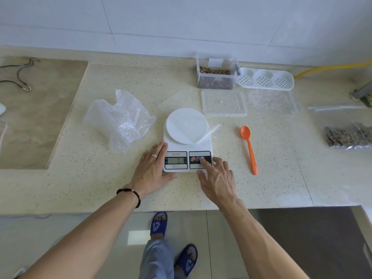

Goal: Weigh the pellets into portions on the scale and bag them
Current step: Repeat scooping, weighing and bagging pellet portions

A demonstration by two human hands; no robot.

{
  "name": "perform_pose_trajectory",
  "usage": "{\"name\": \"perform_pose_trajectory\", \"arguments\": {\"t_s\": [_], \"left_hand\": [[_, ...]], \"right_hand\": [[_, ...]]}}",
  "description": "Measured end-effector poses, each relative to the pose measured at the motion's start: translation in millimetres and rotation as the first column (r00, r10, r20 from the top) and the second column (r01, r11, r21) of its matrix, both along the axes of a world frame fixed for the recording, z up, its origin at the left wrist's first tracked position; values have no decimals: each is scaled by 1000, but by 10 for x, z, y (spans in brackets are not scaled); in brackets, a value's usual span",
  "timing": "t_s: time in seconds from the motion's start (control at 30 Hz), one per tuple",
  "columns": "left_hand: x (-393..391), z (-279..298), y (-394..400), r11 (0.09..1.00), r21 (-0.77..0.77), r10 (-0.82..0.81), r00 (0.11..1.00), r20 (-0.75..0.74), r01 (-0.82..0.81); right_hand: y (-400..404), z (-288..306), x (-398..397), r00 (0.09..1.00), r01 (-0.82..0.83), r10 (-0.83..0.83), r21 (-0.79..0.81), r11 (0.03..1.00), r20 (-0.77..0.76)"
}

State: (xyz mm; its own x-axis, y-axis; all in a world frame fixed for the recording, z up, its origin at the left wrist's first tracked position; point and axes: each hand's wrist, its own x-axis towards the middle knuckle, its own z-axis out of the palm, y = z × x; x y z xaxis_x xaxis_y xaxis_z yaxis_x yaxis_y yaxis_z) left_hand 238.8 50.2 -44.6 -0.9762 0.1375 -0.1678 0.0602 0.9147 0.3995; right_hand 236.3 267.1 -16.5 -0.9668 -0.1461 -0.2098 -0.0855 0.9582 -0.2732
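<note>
Zeroing scale (188, 150), frame centre, empty bag (188, 125) on its plate | R hand (217, 178) index on button, other fingers loose | L hand (151, 172) flat, steadying scale's side | pellets (216, 77) in tub, upper right | next, prob.: take orange spoon (249, 150), scoop into bag, watch display.

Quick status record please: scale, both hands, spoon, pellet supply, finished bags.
scale: white digital kitchen scale, empty clear bag on its platform
left hand: flat against the scale's left side
right hand: forefinger on a button
spoon: orange plastic spoon, lying right of the scale
supply: clear plastic tub of brown pellets, lid off
bagged: filled pellet bags, far right
</note>
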Motion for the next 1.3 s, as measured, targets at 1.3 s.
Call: {"name": "perform_pose_trajectory", "arguments": {"t_s": [1.3], "left_hand": [[-1847, 369, 914, 825, -35, -563, 816, -130, 563]], "right_hand": [[803, 104, -852, 692, 721, -684, -262, 641, 231]]}}
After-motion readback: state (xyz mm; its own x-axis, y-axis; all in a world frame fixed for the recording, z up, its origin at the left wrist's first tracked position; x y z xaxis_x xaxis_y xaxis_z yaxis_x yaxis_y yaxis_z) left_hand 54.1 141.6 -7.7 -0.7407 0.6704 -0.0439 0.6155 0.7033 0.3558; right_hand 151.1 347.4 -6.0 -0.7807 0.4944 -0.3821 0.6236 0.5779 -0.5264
